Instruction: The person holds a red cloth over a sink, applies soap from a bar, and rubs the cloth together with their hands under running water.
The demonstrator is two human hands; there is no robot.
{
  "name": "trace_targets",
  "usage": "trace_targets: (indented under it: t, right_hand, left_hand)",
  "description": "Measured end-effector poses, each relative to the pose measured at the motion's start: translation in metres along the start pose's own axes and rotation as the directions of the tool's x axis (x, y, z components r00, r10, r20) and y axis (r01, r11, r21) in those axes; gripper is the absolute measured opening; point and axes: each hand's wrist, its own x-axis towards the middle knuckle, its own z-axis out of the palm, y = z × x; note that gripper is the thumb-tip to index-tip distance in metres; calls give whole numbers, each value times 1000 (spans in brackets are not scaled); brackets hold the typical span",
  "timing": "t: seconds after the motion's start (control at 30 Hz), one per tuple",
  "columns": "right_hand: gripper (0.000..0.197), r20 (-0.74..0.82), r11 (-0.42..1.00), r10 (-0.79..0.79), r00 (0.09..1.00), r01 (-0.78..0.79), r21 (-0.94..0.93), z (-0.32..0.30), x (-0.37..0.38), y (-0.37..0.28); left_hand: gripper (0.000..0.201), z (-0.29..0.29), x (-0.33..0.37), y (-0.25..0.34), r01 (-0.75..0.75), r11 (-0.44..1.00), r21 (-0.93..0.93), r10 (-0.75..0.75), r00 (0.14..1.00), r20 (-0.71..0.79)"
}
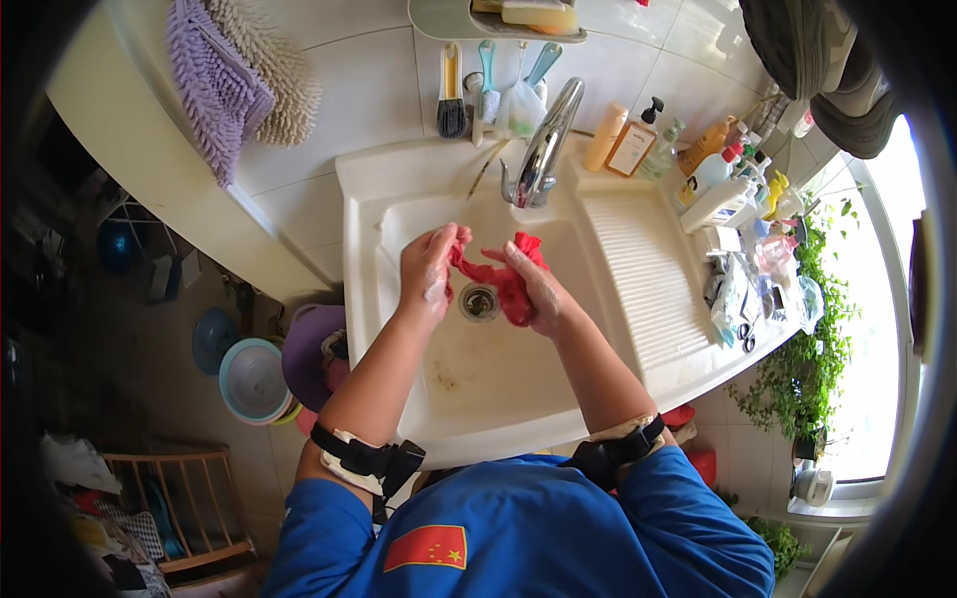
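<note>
A wet-looking red cloth (515, 299) stretches between my two hands above the white sink (498, 399). My left hand (429, 267) is closed round one end of it, with white suds on the skin. The bulk of the cloth is bunched in my right hand (538, 291), whose thumb and fingers press on it; suds show there too. Just below the cloth lies the round metal drain (479, 302). A chrome faucet (546, 149) rises behind my hands. Part of the cloth inside my left fist is hidden.
A ribbed washboard (653, 279) forms the sink's right side. Several bottles (718, 184) and scissors (746, 337) crowd the ledge beyond it. Brushes (486, 85) hang on the tiled wall. Stacked basins (257, 379) and a purple bucket (309, 349) stand on the floor at left.
</note>
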Motion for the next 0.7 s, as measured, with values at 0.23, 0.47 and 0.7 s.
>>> trace_targets:
  t: [0.23, 0.47, 0.7]
  right_hand:
    - [59, 92, 982, -70, 993, 84, -166, -6, 8, 24]
    - [54, 78, 988, -24, 997, 12, 156, 19, -4, 8]
    - [23, 4, 794, -234, 972, 188, 578, 10, 20, 16]
  left_hand:
    - [29, 13, 0, -36, -222, 932, 286, 63, 877, 476]
    - [34, 5, -12, -26, -512, 372, 774, -47, 822, 567]
    - [43, 8, -46, -31, -93, 992, -87, 117, 935, 334]
